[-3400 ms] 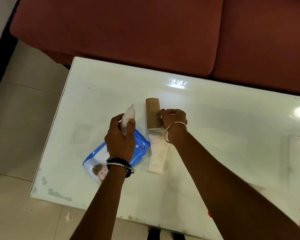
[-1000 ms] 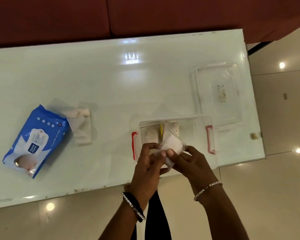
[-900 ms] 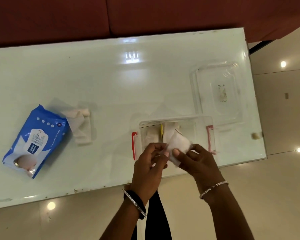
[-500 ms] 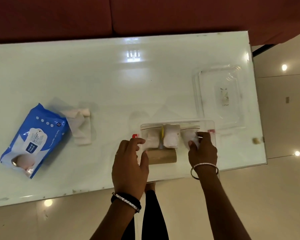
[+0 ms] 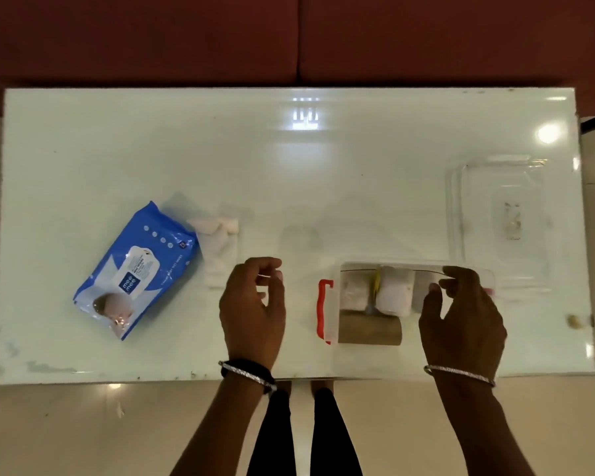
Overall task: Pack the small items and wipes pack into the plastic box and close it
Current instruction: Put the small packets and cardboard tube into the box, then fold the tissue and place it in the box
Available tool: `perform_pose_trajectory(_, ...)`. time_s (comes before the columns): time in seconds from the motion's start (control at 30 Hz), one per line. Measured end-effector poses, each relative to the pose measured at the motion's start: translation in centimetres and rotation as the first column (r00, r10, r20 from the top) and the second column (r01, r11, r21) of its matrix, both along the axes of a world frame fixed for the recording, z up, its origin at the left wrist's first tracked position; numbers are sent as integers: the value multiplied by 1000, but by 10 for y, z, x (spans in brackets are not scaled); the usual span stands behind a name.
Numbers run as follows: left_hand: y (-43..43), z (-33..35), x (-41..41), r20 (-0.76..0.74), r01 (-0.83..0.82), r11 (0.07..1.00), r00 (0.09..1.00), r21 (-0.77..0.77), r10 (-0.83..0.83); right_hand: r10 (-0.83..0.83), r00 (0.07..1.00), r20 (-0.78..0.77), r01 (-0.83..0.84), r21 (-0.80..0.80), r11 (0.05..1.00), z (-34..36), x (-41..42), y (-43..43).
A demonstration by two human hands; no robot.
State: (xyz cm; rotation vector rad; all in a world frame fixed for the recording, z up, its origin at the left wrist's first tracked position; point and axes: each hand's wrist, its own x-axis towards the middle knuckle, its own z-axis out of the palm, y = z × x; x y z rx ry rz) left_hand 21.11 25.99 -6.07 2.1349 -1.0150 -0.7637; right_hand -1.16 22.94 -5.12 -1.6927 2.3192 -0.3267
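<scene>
Head view: plastic box [image 5: 334, 269] near the table's [image 5: 289, 173] front edge, lid [image 5: 495, 218] off toward the right edge. Inside: cardboard roll [image 5: 370, 332], white bundles [image 5: 394, 293]. Right hand [image 5: 461, 317] over the box, fingers loosely curled, empty. Left hand [image 5: 253, 309] half-curled, empty. Wipes pack [image 5: 138, 269] toward the left edge, folded white cloth [image 5: 219, 249] beside it.

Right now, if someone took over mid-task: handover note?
Left hand: empty, fingers loosely curled, above the table between wipes pack and box.
Right hand: over the right end of the plastic box; whether it holds anything, cannot tell.
Done: white rolls and a cardboard tube are in the box.
Left: blue wipes pack and white folded cloth still lie on the table; clear lid lies off, beyond the box. Pack both, fit lid, snap the red latch.
</scene>
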Motion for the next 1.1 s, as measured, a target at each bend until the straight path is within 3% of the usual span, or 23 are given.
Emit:
perform_pose_trajectory(0.17, -33, -12, 58, 173, 12, 1000, 985, 25, -16, 343, 936, 79, -323, -188, 927, 11, 58, -17)
perform_pose_trajectory(0.3, -61, -28, 94, 406, 128, 959, 886, 251, -225, 466, 854, 230, -445, -140, 885, 2, 119, -31)
perform_pose_trajectory(0.37, -74, -35, 108, 452, 148, 927, 839, 346, -302, 481, 824, 300, -487, -58, 871, -7, 147, -37)
perform_pose_trajectory(0.5, -91, -49, 125, 381, 184, 842, 829, 506, -410, 481, 786, 388, -566, 141, 812, -35, 184, -48)
perform_pose_trajectory(0.6, -88, -53, 131, 318, 178, 832, 866, 526, -386, 498, 778, 384, -598, 209, 774, -55, 201, -60)
perform_pose_trajectory(0.8, -54, -47, 124, 320, 172, 870, 883, 461, -344, 541, 730, 417, -658, 220, 720, -79, 223, -79)
perform_pose_trajectory(0.9, -36, -44, 113, 373, 198, 867, 842, 457, -389, 580, 708, 404, -693, 235, 682, -86, 231, -78)
perform_pose_trajectory(1.0, -22, -41, 105, 404, 204, 862, 818, 463, -410, 576, 725, 378, -678, 243, 694, -91, 236, -73)
perform_pose_trajectory(1.1, -12, -37, 102, 342, 191, 868, 864, 457, -370, 516, 747, 418, -635, 223, 739, -93, 235, -72)
